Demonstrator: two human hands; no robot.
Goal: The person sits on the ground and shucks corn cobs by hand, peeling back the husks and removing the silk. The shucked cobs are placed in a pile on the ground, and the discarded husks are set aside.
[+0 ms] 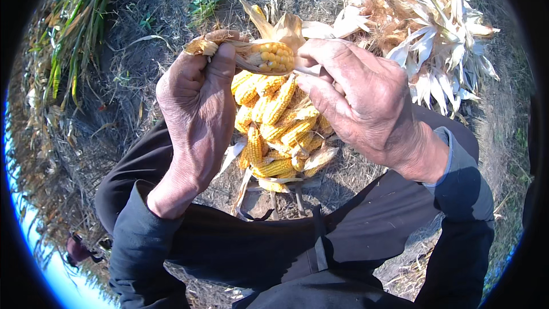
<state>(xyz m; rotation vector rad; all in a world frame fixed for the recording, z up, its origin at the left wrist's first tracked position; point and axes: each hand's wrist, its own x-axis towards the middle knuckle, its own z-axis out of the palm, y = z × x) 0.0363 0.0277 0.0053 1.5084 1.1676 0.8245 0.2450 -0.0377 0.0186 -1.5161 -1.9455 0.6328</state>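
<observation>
Between my hands is a partly husked ear of corn (276, 57), held roughly level above a heap of bare yellow corn cobs (279, 124). My left hand (201, 90) grips its left end, thumb and fingers pressed on dry husk and silk. At the right end my right hand (360, 94) pinches a pale strip of husk (309, 70) between thumb and forefinger. Yellow kernels show in the middle of the ear. A tan husk leaf (288, 30) stands up behind it. The fingertips of my left hand are partly hidden behind the ear.
A pile of dry husks and silk (424, 34) lies at the upper right. Long green and brown leaves (79, 21) spread at the upper left. My bent legs (386, 210) frame the cob heap on dry ground. Far off at the lower left is a person (77, 249).
</observation>
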